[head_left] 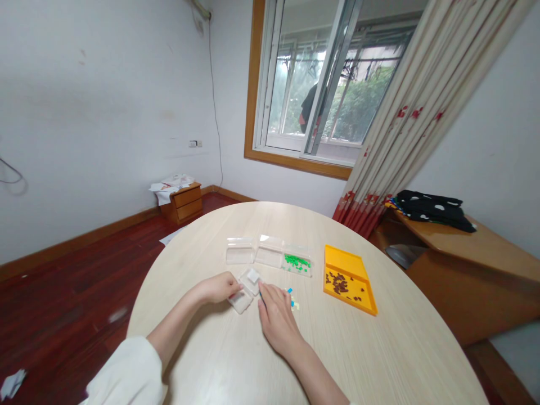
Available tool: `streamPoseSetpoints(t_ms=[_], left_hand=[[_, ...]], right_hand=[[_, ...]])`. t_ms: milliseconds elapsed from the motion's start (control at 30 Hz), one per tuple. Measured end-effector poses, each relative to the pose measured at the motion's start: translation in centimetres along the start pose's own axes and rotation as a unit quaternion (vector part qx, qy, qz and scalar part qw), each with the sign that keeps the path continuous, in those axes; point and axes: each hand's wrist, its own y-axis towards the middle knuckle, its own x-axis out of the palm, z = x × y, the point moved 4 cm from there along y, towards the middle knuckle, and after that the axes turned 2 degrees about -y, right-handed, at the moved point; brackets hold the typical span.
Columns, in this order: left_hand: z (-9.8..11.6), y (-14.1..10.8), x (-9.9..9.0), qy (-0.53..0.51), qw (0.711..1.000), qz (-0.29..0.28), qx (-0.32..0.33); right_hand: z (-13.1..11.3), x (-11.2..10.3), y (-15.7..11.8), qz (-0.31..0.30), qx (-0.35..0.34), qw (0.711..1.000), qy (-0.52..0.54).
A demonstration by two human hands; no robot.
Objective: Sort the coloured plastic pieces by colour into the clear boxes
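Observation:
My left hand (pixel 220 287) is closed at the left edge of a small open clear case (pixel 241 302), its fingertips pressed together by the rim. A small white block (pixel 253 276) lies in the upper half of that case. My right hand (pixel 276 315) rests on the table just right of the case, fingers bent together near its edge; what they hold, if anything, is too small to tell. Beside the right fingers lie small blue pieces (pixel 290 291) and pale yellow pieces (pixel 295 304), partly hidden by the hand.
Behind the hands on the round table (pixel 202 360) stand clear boxes (pixel 240 254), one with green pieces (pixel 297 262). At the right lies an open yellow case (pixel 345 259) with brown pieces (pixel 339 283). A person (pixel 310 107) shows beyond the window.

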Motion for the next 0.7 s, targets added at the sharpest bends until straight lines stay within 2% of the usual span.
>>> streamPoseSetpoints(t_ms=[67, 100, 167, 233, 333, 400, 500, 600, 633, 700], left_hand=[[-0.3, -0.1, -0.1, -0.131, 0.991, -0.016, -0.018], [-0.4, 0.0, -0.1, -0.208, 0.978, -0.017, -0.021], [-0.4, 0.2, -0.3, -0.362, 0.932, -0.002, -0.014], [-0.7, 0.6, -0.5, -0.495, 0.868, 0.026, -0.019], [-1.2, 1.1, -0.4, -0.667, 0.741, 0.055, -0.055], [-1.4, 1.3, -0.5, -0.728, 0.679, 0.069, -0.062], [-1.0, 1.1, -1.0, -0.763, 0.636, 0.104, -0.048], [-0.4, 0.5, -1.2, -0.801, 0.577, 0.151, -0.046], [-0.1, 0.3, -1.0, -0.808, 0.565, 0.161, -0.048], [0.4, -0.1, -0.5, -0.809, 0.560, 0.171, -0.051]], right_hand=[[0.0, 0.0, 0.0, 0.003, 0.003, 1.000, 0.000], [-0.1, 0.0, 0.0, 0.002, 0.004, 1.000, 0.001], [-0.2, 0.1, 0.0, -0.004, 0.005, 1.000, 0.002], [-0.3, 0.1, -0.1, -0.014, 0.004, 1.000, 0.004], [-0.5, 0.1, -0.1, -0.011, 0.002, 1.000, 0.002], [-0.6, -0.1, 0.0, 0.000, -0.001, 1.000, -0.004], [-0.8, -0.3, 0.0, 0.008, -0.012, 1.000, -0.004], [-0.9, -0.3, -0.1, 0.007, -0.019, 1.000, 0.003], [-0.9, -0.2, -0.1, 0.007, -0.019, 1.000, 0.003], [-0.8, -0.1, -0.1, 0.006, -0.017, 1.000, 0.001]])
